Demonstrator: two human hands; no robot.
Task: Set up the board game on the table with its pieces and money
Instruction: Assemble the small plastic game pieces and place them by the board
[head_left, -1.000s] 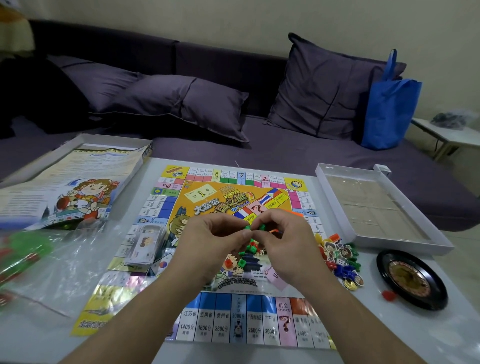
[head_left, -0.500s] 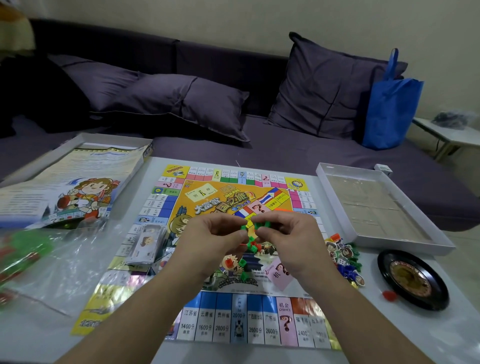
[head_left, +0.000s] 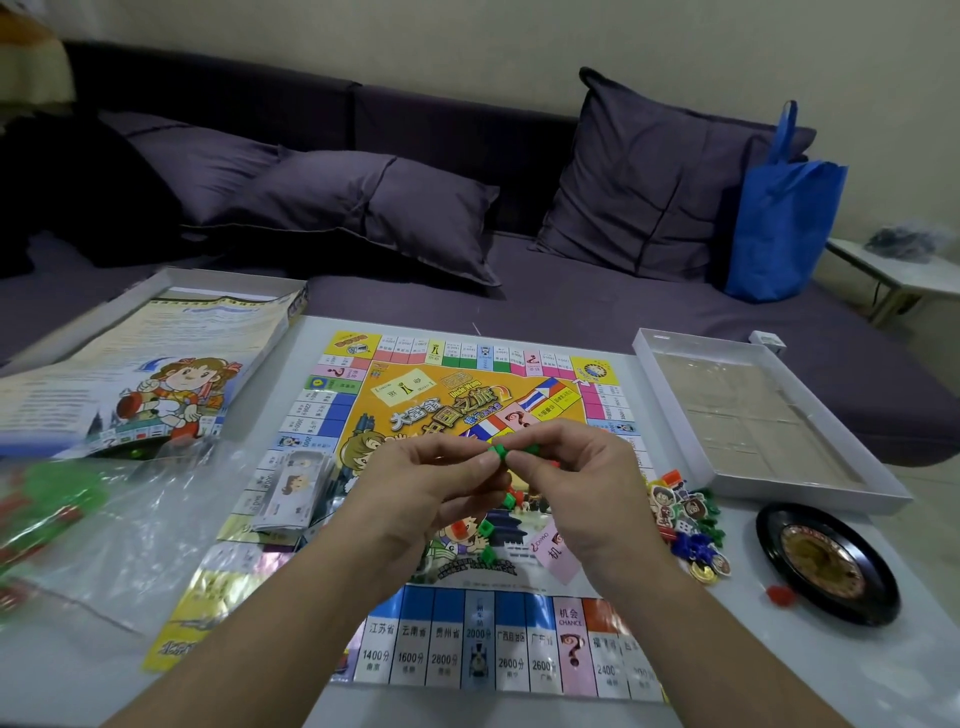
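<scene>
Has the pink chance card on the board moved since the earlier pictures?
No. The pink card lies at the same place on the board, beside the right wrist, as before.

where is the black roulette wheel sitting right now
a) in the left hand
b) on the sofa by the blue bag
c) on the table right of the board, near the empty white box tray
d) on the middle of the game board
c: the black roulette wheel rests on the table to the right of the game board, just in front of the white box tray, while both hands hold small green pieces over the board.
</scene>
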